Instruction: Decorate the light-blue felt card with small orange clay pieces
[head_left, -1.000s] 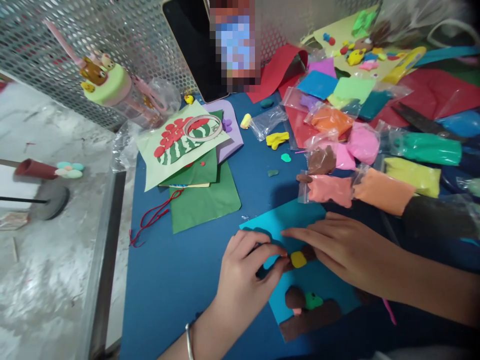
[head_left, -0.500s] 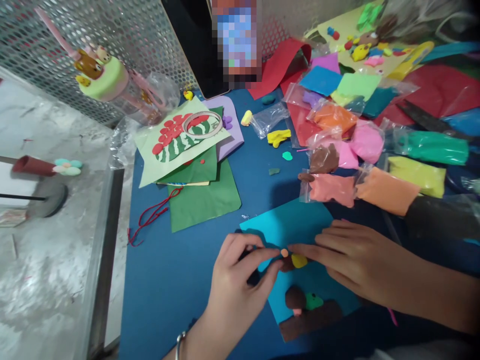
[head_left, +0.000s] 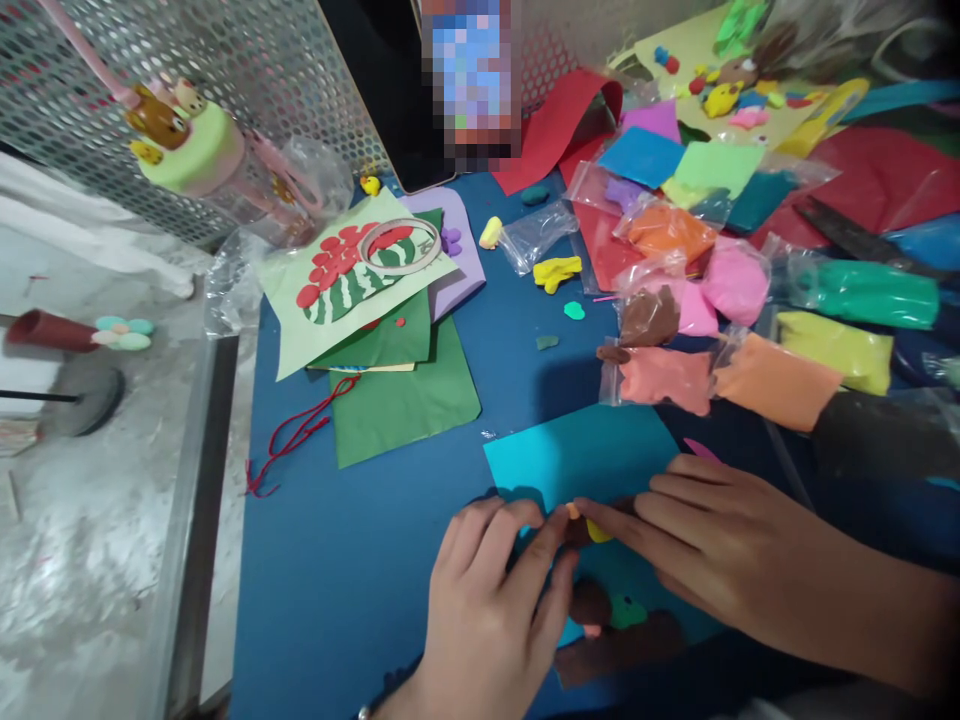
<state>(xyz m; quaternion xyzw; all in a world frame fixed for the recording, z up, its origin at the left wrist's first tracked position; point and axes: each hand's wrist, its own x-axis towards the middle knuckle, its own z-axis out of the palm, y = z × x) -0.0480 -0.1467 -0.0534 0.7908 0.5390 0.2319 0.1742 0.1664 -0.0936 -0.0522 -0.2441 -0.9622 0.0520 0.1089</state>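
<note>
Left hand [head_left: 491, 590] at small orange piece [head_left: 574, 510]

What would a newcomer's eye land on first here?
Probably the bright bagged clay spread at the right. Then the left hand and right hand in front, index fingertips at a small orange piece over the turquoise sheet. At left, a tape ring lies on a red-and-green design.

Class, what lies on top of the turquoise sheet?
The turquoise sheet bears a part-hidden yellow piece, a round brown piece, a green piece and a brown strip. The left hand and right hand meet at an orange bit; anything beneath both hands cannot be seen.
</note>
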